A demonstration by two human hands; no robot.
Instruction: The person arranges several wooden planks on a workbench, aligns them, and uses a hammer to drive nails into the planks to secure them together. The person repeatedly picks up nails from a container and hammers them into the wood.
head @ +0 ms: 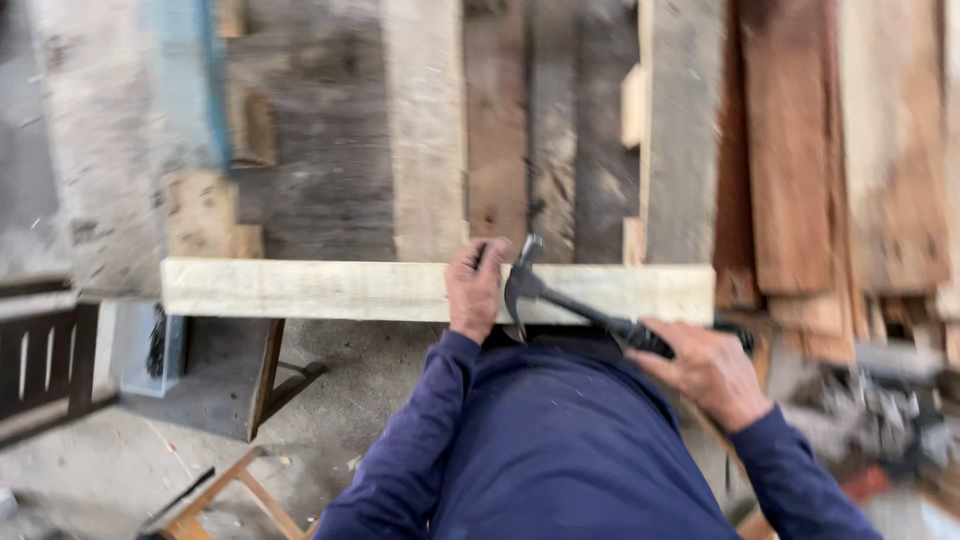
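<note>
Pale plank (330,290) on pallet boards (500,130) — concrete floor (90,470), rt hand (705,370) w/ hammer (560,295).

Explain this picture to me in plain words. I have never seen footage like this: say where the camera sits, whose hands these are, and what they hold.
There is one picture, taken by a camera worn on a person's head and looking down, so the blue sleeves at the bottom belong to the wearer. The right hand grips the dark handle of a claw hammer, whose head is up by the near edge of a pale plank lying crosswise. The left hand rests on that plank just beside the hammer head; whether it pinches a nail is too blurred to tell. Beyond lie weathered grey and brown boards, with reddish ones stacked to the right.
</note>
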